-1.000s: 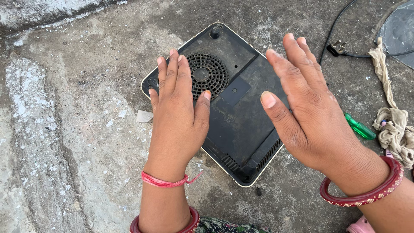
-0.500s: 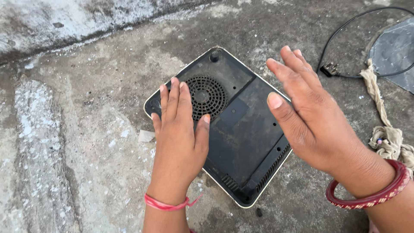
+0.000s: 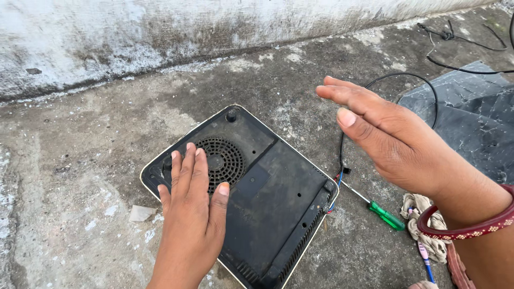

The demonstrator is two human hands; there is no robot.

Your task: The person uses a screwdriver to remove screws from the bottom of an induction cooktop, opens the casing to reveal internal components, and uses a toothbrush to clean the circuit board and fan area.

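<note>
Left hand (image 3: 191,214): flat, palm down, fingers together & extended, thumb slightly out; rests on the black appliance base (image 3: 267,208), fingertips over the edge of the round fan grille (image 3: 222,160). Grips nothing.

Right hand (image 3: 385,136): raised above the floor, open, fingers straight & close together, thumb forward; holds nothing, touches nothing. Red bangle (image 3: 471,227) on its wrist.

Appliance base: black plastic underside w/ pale rim, lying flat on the concrete floor (image 3: 80,160), turned diagonally; under the left hand, below & left of the right hand. Vent slots along the edge nearest the right forearm. Small round foot (image 3: 231,114) at the far corner, beyond the left fingertips.

Fan grille: circular, concentric slots, partly covered by the left fingers.

Wires (image 3: 333,194): red & blue leads showing at the base's corner beneath the right hand; black cord (image 3: 375,83) loops away behind the right-hand fingers.

Screwdriver (image 3: 383,213): green handle, thin shaft, lies on the floor just beside that corner, below the right palm.

Rag (image 3: 423,225): pale cloth bundle near the right wrist, touching or just beside the screwdriver handle; cannot tell which.

Dark sheet (image 3: 471,107): on the floor beyond the right hand.

Paper scrap (image 3: 142,213): pale, on the floor just left of the left hand.

Wall (image 3: 160,32): weathered, whitish, well beyond both hands.
</note>
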